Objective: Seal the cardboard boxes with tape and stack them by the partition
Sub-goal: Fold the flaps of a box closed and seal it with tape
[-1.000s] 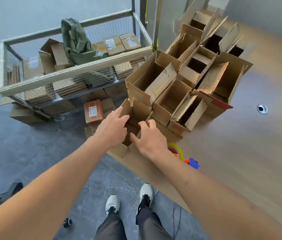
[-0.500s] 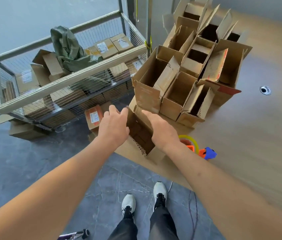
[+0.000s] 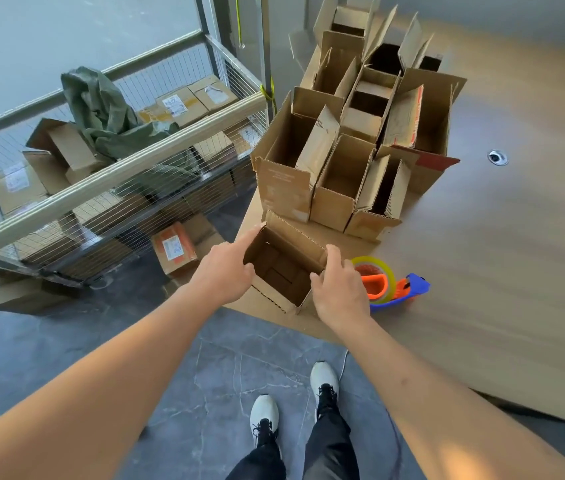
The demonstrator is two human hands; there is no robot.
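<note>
1. The small open brown cardboard box stood at the near left corner of the pale wooden desk, close to both the desk's left edge and its near edge, flaps up and unsealed.
2. The left hand pressed flat against the box's left wall, fingers spread, forefinger reaching along the top rim; it was not closed around anything.
3. The right hand cupped the box's right near corner, thumb on the rim and fingers loosely curved against the outer wall.
4. Just right of that hand lay a blue and orange tape dispenser carrying a roll of clear yellowish tape, close to the box.
5. Behind the box a cluster of taller open cardboard boxes stood packed together, flaps raised, their insides dark or bare.
6. The desk to the right and near side lay open, with only a round metal grommet set in its surface.
7. Left of the desk, across a narrow strip of grey floor, a wire-mesh metal cage cart held labelled parcels and a crumpled green cloth.
</note>
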